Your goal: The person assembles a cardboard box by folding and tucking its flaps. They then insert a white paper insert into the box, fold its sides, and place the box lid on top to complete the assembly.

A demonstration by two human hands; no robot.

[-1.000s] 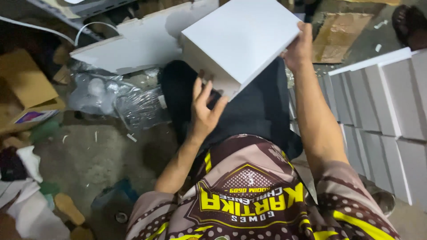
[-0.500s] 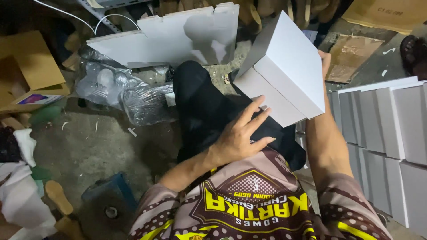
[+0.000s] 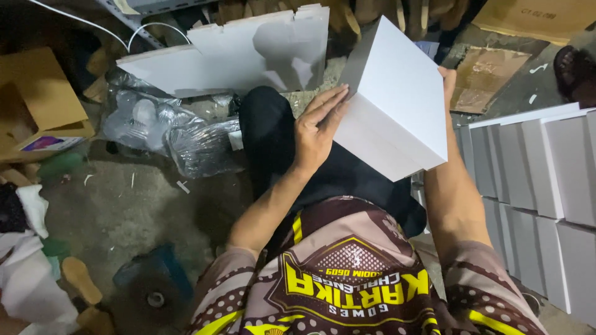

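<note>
The white box (image 3: 397,105) is held up over the person's lap, tilted so one corner points toward the camera, with nothing under it but the dark trousers (image 3: 279,142). The left hand (image 3: 316,127) lies flat and open against its left wall, fingers straight and pressed along the edge; the right hand (image 3: 448,84) is behind the far right side with only the fingertips showing over the top edge, so it seems to be bracing the box, though I cannot tell how firmly it grips. To do this squeeze well, I would judge that the palms should push evenly from both sides, keeping pressure on the edges and not on the middle of a wall, since thin card bows and creases easily. The box looks like smooth matt card, sharp-cornered and light. More white boxes (image 3: 540,186) of the same kind stand packed in rows along the right edge of the floor (image 3: 130,205). Flat white card sheets (image 3: 230,56) with cut-out shapes lie beyond the knees. Crumpled clear plastic bags (image 3: 167,133) sit at the left, shiny and wrinkled, beside a brown carton (image 3: 43,93). The floor is rough, dusty concrete with scraps.
</note>
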